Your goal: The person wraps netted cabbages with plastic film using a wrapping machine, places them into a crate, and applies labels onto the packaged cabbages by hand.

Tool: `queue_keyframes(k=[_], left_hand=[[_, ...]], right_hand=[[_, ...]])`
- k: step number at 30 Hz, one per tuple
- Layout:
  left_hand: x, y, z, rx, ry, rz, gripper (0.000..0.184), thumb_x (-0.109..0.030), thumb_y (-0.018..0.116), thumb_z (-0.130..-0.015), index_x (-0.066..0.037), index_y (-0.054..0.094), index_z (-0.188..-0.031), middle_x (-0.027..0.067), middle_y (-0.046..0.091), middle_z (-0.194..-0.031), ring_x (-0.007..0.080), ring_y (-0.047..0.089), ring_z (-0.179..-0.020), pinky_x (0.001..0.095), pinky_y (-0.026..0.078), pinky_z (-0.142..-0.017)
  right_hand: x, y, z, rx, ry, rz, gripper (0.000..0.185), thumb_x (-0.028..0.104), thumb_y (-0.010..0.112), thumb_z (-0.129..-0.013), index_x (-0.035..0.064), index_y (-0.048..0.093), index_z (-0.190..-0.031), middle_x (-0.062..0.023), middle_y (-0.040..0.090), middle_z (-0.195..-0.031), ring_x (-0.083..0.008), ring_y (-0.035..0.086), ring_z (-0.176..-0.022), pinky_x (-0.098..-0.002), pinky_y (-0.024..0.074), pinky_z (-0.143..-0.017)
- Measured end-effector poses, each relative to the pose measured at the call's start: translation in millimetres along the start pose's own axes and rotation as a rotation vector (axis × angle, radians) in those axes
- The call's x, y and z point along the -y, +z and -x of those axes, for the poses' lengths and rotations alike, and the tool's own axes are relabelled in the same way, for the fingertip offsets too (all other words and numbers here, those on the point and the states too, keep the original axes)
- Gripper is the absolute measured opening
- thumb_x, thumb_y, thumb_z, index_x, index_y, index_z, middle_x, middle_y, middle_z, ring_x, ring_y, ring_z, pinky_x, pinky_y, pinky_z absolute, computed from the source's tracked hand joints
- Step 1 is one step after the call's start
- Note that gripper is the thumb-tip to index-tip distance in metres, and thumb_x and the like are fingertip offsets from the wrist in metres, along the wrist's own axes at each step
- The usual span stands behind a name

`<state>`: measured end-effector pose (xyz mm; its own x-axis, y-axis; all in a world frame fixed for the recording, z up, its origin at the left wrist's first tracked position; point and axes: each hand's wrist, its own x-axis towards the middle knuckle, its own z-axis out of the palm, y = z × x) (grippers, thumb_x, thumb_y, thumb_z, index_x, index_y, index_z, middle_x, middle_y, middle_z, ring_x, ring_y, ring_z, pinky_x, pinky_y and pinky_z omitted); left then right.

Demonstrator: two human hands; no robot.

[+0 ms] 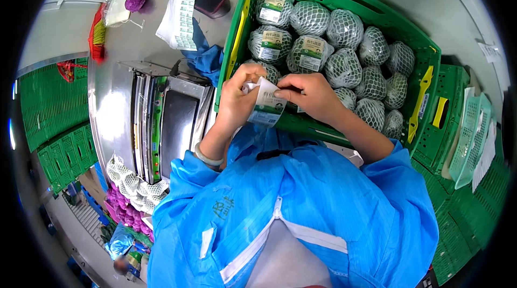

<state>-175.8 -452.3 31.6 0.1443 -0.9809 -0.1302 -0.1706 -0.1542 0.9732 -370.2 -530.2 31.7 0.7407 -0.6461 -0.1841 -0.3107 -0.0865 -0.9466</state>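
My left hand (237,98) is closed round a short strip of printed labels (269,106), white with green and blue bands. The strip hangs down over the near wall of the green crate (318,126). From the other side, my right hand (313,94) pinches the strip's upper right edge between thumb and fingers. Beyond my hands, the crate holds several round vegetables (344,67) in white foam nets. A few near the left side carry a label (311,51) on top. My left fingers partly cover one netted vegetable.
A long sheet of labels (186,16) lies at the back left by a black device (211,0) and a blue cloth (207,56). A metal wrapping machine (180,118) stands left, with netted vegetables (132,183) and purple bundles (126,207) below. Stacked green crates (444,116) and a pale green basket (468,140) are right.
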Motion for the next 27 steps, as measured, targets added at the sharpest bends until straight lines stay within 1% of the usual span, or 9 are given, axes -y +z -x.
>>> queue_keyframes(k=[3,6,10,14,15,18,21,23,27], left_hand=[[0,-5,-1,-0.015,-0.053,-0.03,0.014,0.005,0.069,-0.082,0.0,0.057,-0.077,0.0038,0.066,-0.085,0.0089,0.061,-0.078,0.024,0.048,-0.067],[20,-23,-2,-0.025,0.074,-0.444,0.02,0.005,0.071,-0.08,0.0,0.054,-0.073,0.0072,0.068,-0.089,0.0103,0.062,-0.084,0.0231,0.049,-0.069],[21,-17,-5,-0.197,0.074,0.157,0.036,0.006,0.072,-0.081,-0.003,0.041,-0.064,0.0121,0.066,-0.093,0.0143,0.061,-0.082,0.0252,0.049,-0.072],[-3,-15,-14,0.002,-0.136,0.636,0.026,0.01,0.065,-0.083,-0.007,0.046,-0.087,0.0107,0.064,-0.096,0.0158,0.062,-0.082,0.0261,0.05,-0.073],[2,-17,-15,-0.008,-0.079,0.533,0.036,0.011,0.063,-0.082,-0.007,0.05,-0.11,0.0088,0.064,-0.096,0.0143,0.061,-0.083,0.0258,0.051,-0.072],[8,-25,-16,0.046,0.209,0.06,0.04,0.011,0.06,-0.084,-0.004,0.059,-0.12,0.0036,0.063,-0.097,0.0097,0.061,-0.088,0.0222,0.049,-0.077],[7,-17,-15,0.072,0.095,0.118,0.025,0.009,0.058,-0.087,-0.003,0.065,-0.108,0.0026,0.064,-0.1,0.009,0.061,-0.09,0.0221,0.049,-0.08],[3,-3,-15,0.048,0.04,0.154,0.019,0.008,0.059,-0.088,-0.001,0.066,-0.104,0.0028,0.063,-0.096,0.0107,0.062,-0.088,0.024,0.05,-0.08],[1,9,-11,0.07,0.037,-0.145,0.007,0.003,0.061,-0.089,0.001,0.062,-0.082,0.0057,0.065,-0.087,0.0104,0.057,-0.072,0.0259,0.046,-0.061]], right_hand=[[2,3,1,-0.12,-0.08,-0.027,0.019,0.02,0.069,-0.087,0.0038,0.068,-0.097,-0.0111,0.069,-0.079,-0.0223,0.066,-0.068,-0.0323,0.0501,-0.064],[5,-26,-3,-0.206,-0.14,0.094,0.02,0.019,0.07,-0.088,0.0035,0.068,-0.099,-0.0109,0.07,-0.082,-0.0202,0.067,-0.071,-0.0304,0.0509,-0.066],[-26,-115,-68,-0.659,-0.053,0.125,0.03,0.026,0.072,-0.088,0.0025,0.064,-0.105,-0.0096,0.071,-0.092,-0.0177,0.068,-0.082,-0.0322,0.0532,-0.073],[-108,-121,-121,-0.398,0.015,0.949,0.05,0.035,0.078,-0.079,0.0035,0.057,-0.112,-0.0137,0.069,-0.101,-0.0285,0.069,-0.09,-0.0419,0.0545,-0.076],[-107,-120,-117,-0.39,0.104,1.079,0.055,0.039,0.078,-0.077,0.0039,0.055,-0.112,-0.0151,0.068,-0.102,-0.0341,0.067,-0.091,-0.044,0.0542,-0.075],[-91,-109,-103,-0.618,0.083,0.972,0.057,0.046,0.076,-0.078,0.0059,0.056,-0.114,-0.0146,0.067,-0.101,-0.0332,0.068,-0.089,-0.0436,0.0542,-0.074],[-34,-52,-55,-0.126,0.032,0.03,0.043,0.044,0.068,-0.09,0.0054,0.068,-0.109,-0.01,0.07,-0.09,-0.0186,0.067,-0.081,-0.0323,0.0519,-0.071],[-13,-13,-25,-0.043,-0.252,0.008,0.038,0.036,0.072,-0.087,0.0036,0.067,-0.104,-0.0129,0.069,-0.084,-0.0252,0.067,-0.075,-0.0363,0.0517,-0.071],[5,-15,8,-0.185,-0.13,0.096,0.021,0.022,0.07,-0.089,0.0031,0.069,-0.098,-0.0106,0.069,-0.083,-0.019,0.066,-0.071,-0.0332,0.051,-0.066]])
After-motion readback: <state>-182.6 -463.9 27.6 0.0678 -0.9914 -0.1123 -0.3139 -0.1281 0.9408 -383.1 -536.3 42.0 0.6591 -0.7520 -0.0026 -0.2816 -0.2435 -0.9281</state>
